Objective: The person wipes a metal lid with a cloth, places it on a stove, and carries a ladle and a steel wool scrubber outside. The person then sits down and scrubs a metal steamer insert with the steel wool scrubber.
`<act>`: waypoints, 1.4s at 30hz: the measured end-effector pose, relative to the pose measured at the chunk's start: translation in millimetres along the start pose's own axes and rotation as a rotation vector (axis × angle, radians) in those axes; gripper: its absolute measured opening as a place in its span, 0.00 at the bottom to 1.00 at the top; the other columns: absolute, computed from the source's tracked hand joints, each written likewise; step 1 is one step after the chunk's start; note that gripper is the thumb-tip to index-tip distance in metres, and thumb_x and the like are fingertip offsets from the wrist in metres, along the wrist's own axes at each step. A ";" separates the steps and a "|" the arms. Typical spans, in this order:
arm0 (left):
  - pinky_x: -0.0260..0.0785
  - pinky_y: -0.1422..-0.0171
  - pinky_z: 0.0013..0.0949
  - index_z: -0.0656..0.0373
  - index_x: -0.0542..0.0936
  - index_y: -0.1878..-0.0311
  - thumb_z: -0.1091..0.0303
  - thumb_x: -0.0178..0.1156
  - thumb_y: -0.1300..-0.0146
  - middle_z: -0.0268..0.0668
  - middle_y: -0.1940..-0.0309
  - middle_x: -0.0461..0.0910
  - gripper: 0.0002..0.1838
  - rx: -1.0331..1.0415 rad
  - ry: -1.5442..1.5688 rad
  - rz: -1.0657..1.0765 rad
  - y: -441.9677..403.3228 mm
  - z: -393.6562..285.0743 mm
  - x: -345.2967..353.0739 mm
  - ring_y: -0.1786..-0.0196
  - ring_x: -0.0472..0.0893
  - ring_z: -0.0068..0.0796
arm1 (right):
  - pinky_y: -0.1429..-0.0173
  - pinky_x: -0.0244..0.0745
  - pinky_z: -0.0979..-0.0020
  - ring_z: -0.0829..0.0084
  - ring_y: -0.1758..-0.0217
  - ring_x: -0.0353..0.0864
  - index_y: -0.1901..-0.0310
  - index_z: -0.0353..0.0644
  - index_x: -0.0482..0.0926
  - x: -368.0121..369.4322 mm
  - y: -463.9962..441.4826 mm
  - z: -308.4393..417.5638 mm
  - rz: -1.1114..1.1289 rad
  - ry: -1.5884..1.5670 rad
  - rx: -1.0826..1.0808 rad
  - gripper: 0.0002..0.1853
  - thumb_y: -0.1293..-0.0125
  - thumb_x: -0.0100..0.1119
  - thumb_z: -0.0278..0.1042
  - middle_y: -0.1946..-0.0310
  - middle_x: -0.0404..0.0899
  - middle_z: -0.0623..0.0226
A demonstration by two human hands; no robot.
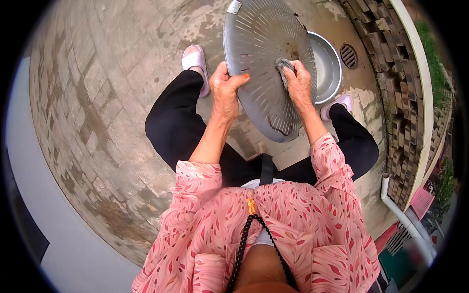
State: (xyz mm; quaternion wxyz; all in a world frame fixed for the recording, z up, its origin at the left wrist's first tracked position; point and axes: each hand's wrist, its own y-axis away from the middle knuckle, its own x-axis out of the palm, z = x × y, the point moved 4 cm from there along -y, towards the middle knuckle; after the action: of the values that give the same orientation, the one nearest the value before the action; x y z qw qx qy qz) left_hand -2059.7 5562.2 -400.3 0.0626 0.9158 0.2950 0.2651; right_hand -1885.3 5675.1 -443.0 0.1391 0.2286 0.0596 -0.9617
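A large round metal steamer tray [261, 44] with rows of radiating slots is held up on edge, tilted, in front of my knees. My left hand [225, 93] grips its left rim, with the thumb over the near face. In my right hand [298, 85] is a crumpled grey scrubbing pad [282, 66], pressed against the tray near its centre; whether it is steel wool or cloth I cannot tell. Brown stains and dark marks show on the tray's surface. Behind its right edge stands a metal basin [326, 68], partly hidden by the tray.
Wet stone paving [97, 97] spreads around my feet. A round drain grate [349, 55] lies right of the basin, beside a stacked brick wall [391, 83]. My slippered feet are on either side of the tray. A white pipe [403, 217] runs at lower right.
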 end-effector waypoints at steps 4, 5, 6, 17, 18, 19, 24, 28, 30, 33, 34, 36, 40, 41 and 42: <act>0.71 0.62 0.30 0.63 0.76 0.56 0.59 0.62 0.43 0.36 0.67 0.78 0.18 -0.160 0.096 -0.049 -11.2 -12.8 4.8 0.67 0.78 0.26 | 0.62 0.68 0.78 0.83 0.69 0.72 0.63 0.38 0.78 1.8 14.4 -14.9 0.150 -0.400 0.330 0.05 0.38 0.57 0.30 0.69 0.78 0.72; 0.72 0.62 0.31 0.63 0.76 0.56 0.59 0.63 0.43 0.37 0.66 0.78 0.19 -0.178 0.077 -0.054 -16.8 -14.2 3.8 0.66 0.78 0.27 | 0.63 0.68 0.79 0.83 0.69 0.73 0.61 0.38 0.77 -0.5 16.4 -20.1 0.189 -0.527 0.387 0.06 0.37 0.55 0.30 0.68 0.78 0.73; 0.73 0.59 0.34 0.62 0.73 0.52 0.61 0.62 0.42 0.37 0.62 0.77 0.19 -0.232 0.022 -0.030 -22.1 -12.5 2.8 0.62 0.78 0.29 | 0.64 0.69 0.80 0.83 0.69 0.73 0.58 0.39 0.76 -2.5 15.7 -26.3 0.226 -0.653 0.441 0.07 0.35 0.54 0.29 0.68 0.77 0.73; 0.75 0.63 0.31 0.71 0.74 0.54 0.77 0.60 0.45 0.41 0.64 0.79 0.15 0.014 -0.228 -0.090 -5.7 -28.2 5.0 0.68 0.80 0.28 | 0.64 0.78 0.69 0.69 0.62 0.79 0.52 0.36 0.72 -15.5 14.3 -60.5 0.315 -1.467 0.672 0.11 0.31 0.46 0.30 0.60 0.78 0.57; 0.75 0.62 0.30 0.71 0.74 0.53 0.77 0.60 0.45 0.41 0.64 0.79 0.16 0.065 -0.233 -0.091 -0.7 -33.3 5.9 0.68 0.80 0.28 | 0.64 0.78 0.68 0.69 0.62 0.79 0.51 0.37 0.72 -17.0 11.6 -60.0 0.283 -1.477 0.681 0.10 0.31 0.47 0.30 0.59 0.78 0.56; 0.75 0.62 0.30 0.71 0.74 0.52 0.77 0.60 0.45 0.42 0.64 0.79 0.16 0.116 -0.236 -0.091 3.1 -37.3 6.7 0.67 0.80 0.28 | 0.64 0.78 0.67 0.69 0.62 0.79 0.51 0.37 0.72 -20.8 7.6 -62.9 0.248 -1.485 0.689 0.10 0.31 0.47 0.30 0.59 0.78 0.56; 0.76 0.57 0.32 0.71 0.72 0.49 0.75 0.58 0.42 0.44 0.60 0.79 0.18 0.194 -0.313 -0.186 13.8 -43.4 6.5 0.63 0.81 0.31 | 0.67 0.78 0.68 0.75 0.66 0.78 0.55 0.39 0.75 -49.3 -26.3 -167.5 -0.084 -0.963 0.696 0.10 0.39 0.56 0.23 0.63 0.79 0.65; 0.75 0.52 0.34 0.70 0.70 0.47 0.74 0.59 0.43 0.45 0.57 0.78 0.21 0.176 -0.336 -0.249 12.9 -36.9 -1.9 0.59 0.81 0.33 | 0.63 0.74 0.62 0.64 0.70 0.79 0.55 0.38 0.76 -88.3 -29.9 -258.3 -0.534 0.084 0.640 0.16 0.48 0.63 0.26 0.69 0.80 0.59; 0.73 0.52 0.31 0.71 0.72 0.48 0.74 0.61 0.44 0.44 0.58 0.79 0.20 0.171 -0.341 -0.304 11.8 -35.7 -2.1 0.60 0.80 0.31 | 0.49 0.70 0.58 0.51 0.51 0.76 0.50 0.46 0.74 -98.6 -32.3 -301.8 -0.436 0.518 0.524 0.21 0.48 0.61 0.28 0.57 0.78 0.53; 0.71 0.51 0.30 0.70 0.73 0.49 0.73 0.63 0.45 0.43 0.58 0.79 0.21 0.160 -0.361 -0.345 10.5 -37.1 -3.2 0.60 0.79 0.30 | 0.44 0.71 0.61 0.53 0.51 0.77 0.44 0.41 0.72 -70.0 -24.9 -346.0 0.005 0.547 0.796 0.23 0.45 0.58 0.27 0.56 0.77 0.52; 0.71 0.51 0.30 0.70 0.73 0.49 0.73 0.63 0.46 0.42 0.58 0.79 0.21 0.132 -0.359 -0.326 8.6 -37.8 -2.7 0.60 0.79 0.29 | 0.45 0.72 0.65 0.59 0.53 0.78 0.47 0.38 0.73 -63.6 -25.4 -344.1 -0.294 0.108 0.903 0.20 0.42 0.56 0.26 0.58 0.78 0.54; 0.69 0.49 0.29 0.68 0.73 0.49 0.74 0.64 0.47 0.40 0.58 0.79 0.21 0.073 -0.311 -0.281 4.8 -39.0 0.0 0.59 0.78 0.28 | 0.49 0.72 0.71 0.69 0.57 0.78 0.50 0.33 0.74 -44.6 -31.4 -332.5 -0.529 -0.525 0.906 0.15 0.39 0.54 0.25 0.61 0.79 0.58; 0.68 0.50 0.27 0.66 0.74 0.52 0.81 0.60 0.51 0.37 0.60 0.79 0.20 0.011 -0.240 -0.204 -6.4 -39.0 -10.6 0.60 0.77 0.25 | 0.59 0.71 0.78 0.82 0.66 0.75 0.54 0.33 0.75 -36.8 -75.5 -152.5 -0.279 -0.780 0.438 0.09 0.36 0.51 0.22 0.65 0.80 0.67; 0.68 0.50 0.27 0.66 0.75 0.52 0.82 0.59 0.52 0.37 0.60 0.79 0.20 -0.013 -0.196 -0.156 -9.4 -38.6 -14.4 0.61 0.77 0.24 | 0.61 0.70 0.77 0.82 0.68 0.74 0.57 0.32 0.76 -20.4 -78.4 -103.0 -0.169 -0.686 0.323 0.09 0.37 0.54 0.25 0.66 0.80 0.68; 0.69 0.51 0.27 0.65 0.75 0.53 0.83 0.58 0.53 0.36 0.61 0.79 0.19 -0.040 -0.153 -0.109 -11.8 -37.1 -14.3 0.61 0.77 0.23 | 0.61 0.70 0.77 0.81 0.68 0.74 0.60 0.35 0.78 -1.2 -78.7 -66.1 -0.110 -0.494 0.168 0.08 0.39 0.56 0.27 0.67 0.80 0.68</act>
State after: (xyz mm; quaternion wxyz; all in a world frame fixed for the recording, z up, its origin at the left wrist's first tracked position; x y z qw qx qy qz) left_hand -2094.9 5562.2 -378.3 0.1177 0.9145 0.3335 0.1966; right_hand -1879.5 5762.3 -497.2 0.0776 -0.0061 -0.0439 -0.9960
